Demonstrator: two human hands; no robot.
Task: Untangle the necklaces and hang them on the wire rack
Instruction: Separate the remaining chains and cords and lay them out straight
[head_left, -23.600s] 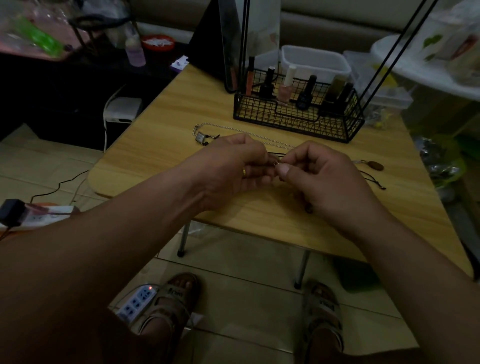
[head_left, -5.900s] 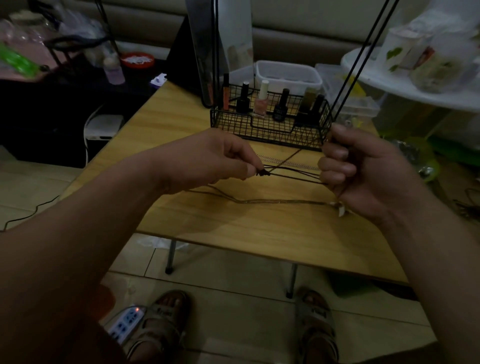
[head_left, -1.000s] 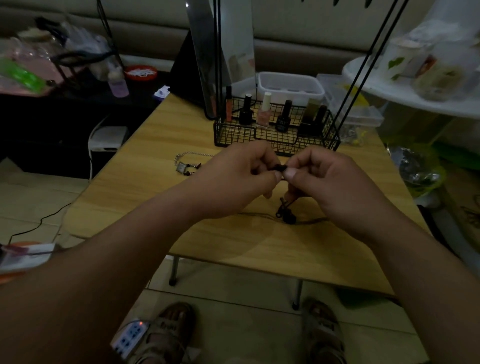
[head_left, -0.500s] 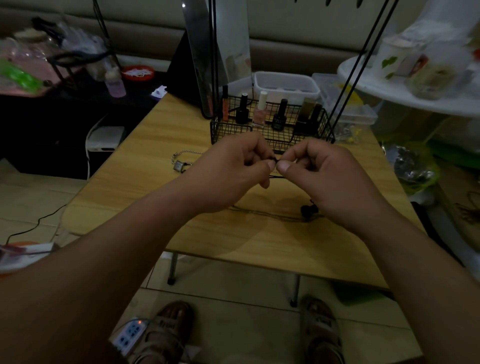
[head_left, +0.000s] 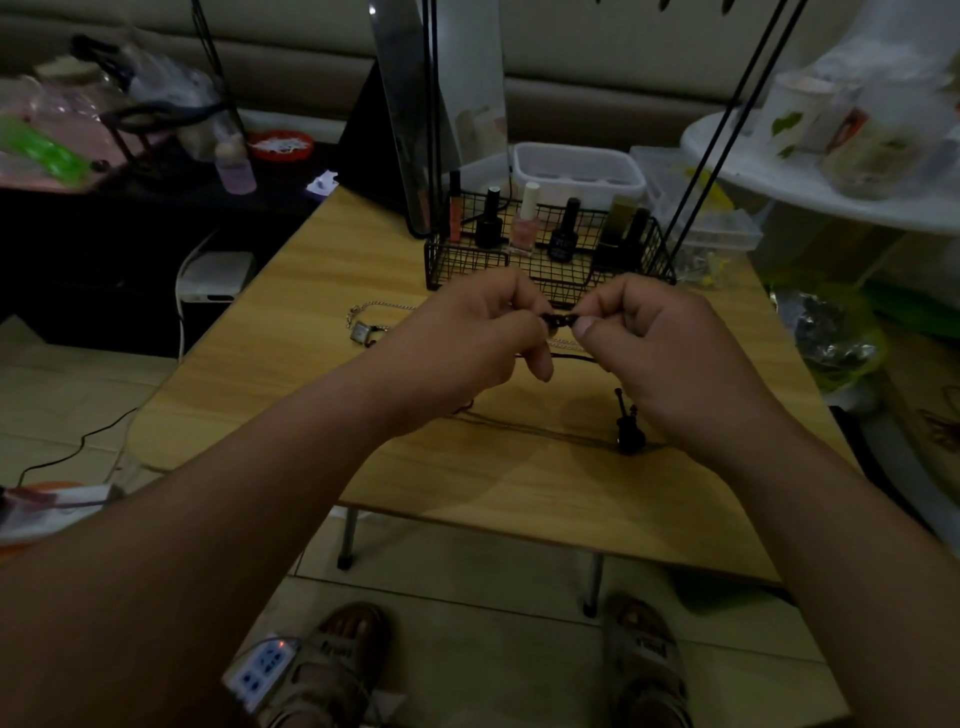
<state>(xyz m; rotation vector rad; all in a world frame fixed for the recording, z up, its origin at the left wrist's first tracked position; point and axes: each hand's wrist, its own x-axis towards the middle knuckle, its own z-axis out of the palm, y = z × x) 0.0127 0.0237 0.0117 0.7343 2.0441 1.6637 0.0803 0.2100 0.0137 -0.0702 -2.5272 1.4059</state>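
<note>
From the head camera, a black cord (head_left: 562, 318) is seen pinched at a knot between the left hand (head_left: 467, 332) and the right hand (head_left: 660, 353). Each thumb and forefinger is pressed together on it, just in front of the wire rack (head_left: 550, 270). A guitar-shaped pendant (head_left: 629, 428) is hung on the cord further in front of the rack, under the right hand. A silver chain (head_left: 366, 323) is laid on the table (head_left: 291, 332) to the rack's front left. Nail polish bottles (head_left: 563, 236) are held inside the rack.

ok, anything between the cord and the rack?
Nothing visible. The left hand and right hand pinch the cord just in front of the rack; no object sits in the gap. The rack's top is out of frame, so the hanging spot can't be checked.
</note>
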